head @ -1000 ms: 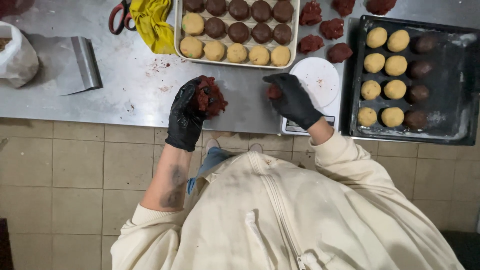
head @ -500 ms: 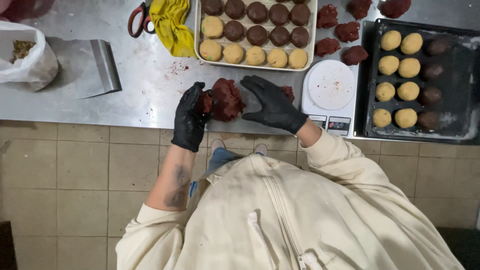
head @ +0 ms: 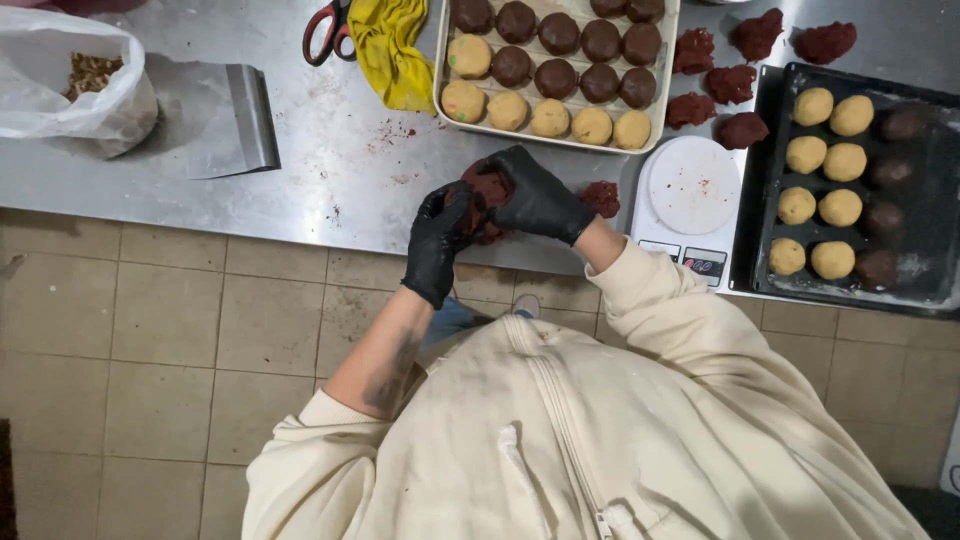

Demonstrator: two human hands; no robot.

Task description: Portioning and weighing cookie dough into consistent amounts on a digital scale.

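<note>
Two gloved hands work one lump of red dough over the near edge of the steel desk (head: 330, 170). Largest to smallest:

- Desk: runs across the top of the view, tiled floor (head: 150, 340) below it.
- Dark tray (head: 765, 180), far right: pale balls in two columns, dark balls in a third, on the right.
- Light tray (head: 440, 100), top centre: dark balls in the far rows, pale ones in the near row.
- Plastic bag (head: 90, 100), top left, brownish bits inside; a metal scraper (head: 235, 125) just beside it.
- White scale (head: 690, 190), between the hands and the dark tray, platter bare apart from a few crumbs.
- Yellow cloth (head: 395, 50) with red scissors (head: 325, 30) touching it, left of the light tray.
- Loose red pieces (head: 725, 80), five or so, between the two trays; one more small bit (head: 602, 197) just left of the scale.
- Left hand (head: 440, 240): curled up around the dough (head: 490, 190) from below, clamped on it.
- Right hand (head: 535, 195): pressed over the top of the same lump, closed on it.

Step, as I read it: portion being compressed and shaped between the palms, not yet round. Dough looks soft and sticky, so even pressure from both sides matters; the lump sits right above the desk edge, so a dropped crumb may land on the floor.
</note>
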